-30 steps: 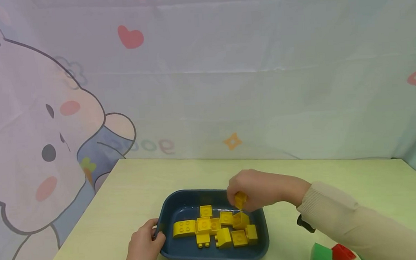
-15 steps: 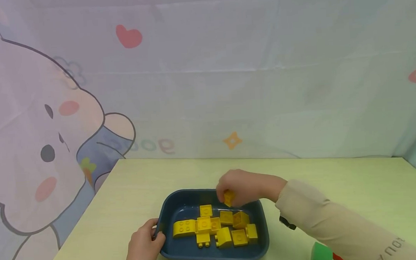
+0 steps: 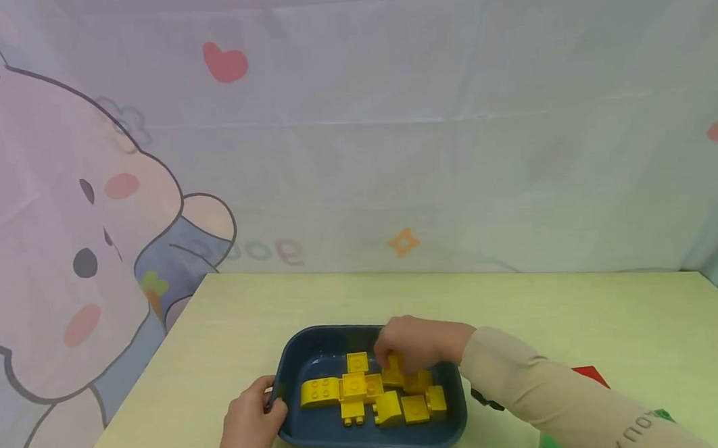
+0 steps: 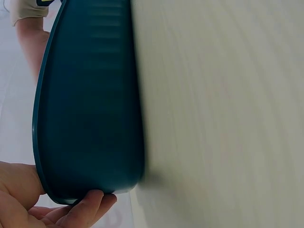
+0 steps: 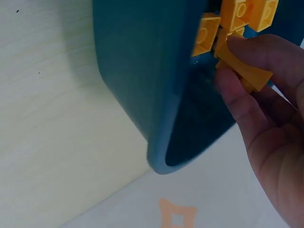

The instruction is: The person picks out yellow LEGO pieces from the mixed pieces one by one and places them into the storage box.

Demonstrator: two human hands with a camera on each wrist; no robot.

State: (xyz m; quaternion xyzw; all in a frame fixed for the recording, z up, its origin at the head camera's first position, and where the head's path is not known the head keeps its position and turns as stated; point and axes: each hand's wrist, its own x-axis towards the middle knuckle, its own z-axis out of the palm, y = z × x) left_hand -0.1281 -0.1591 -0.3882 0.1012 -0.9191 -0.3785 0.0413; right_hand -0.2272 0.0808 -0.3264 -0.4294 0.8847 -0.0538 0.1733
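In the head view a dark blue plastic tray [image 3: 371, 447] stands on the table with several yellow toy building blocks [image 3: 353, 387] inside. My left hand [image 3: 247, 419] grips its left wall, thumb at the rim and fingers outside; the left wrist view shows these fingers [image 4: 85, 209] around the tray's corner. My right hand [image 3: 417, 343] reaches over the far right part of the tray. Between its thumb and fingers it pinches a yellow building block with flared ends [image 5: 247, 69], low among the other blocks. The hand partly hides the blocks below it.
Right of the tray, a green block [image 3: 550, 446] and a red block [image 3: 591, 375] show around my right sleeve, which partly covers them. A printed cloth [image 3: 452, 145] hangs behind the table [image 3: 583, 307].
My right hand has moved left, then down into the tray with the yellow block. Red now shows beyond the forearm instead of in front of it. The left hand stays on the tray.
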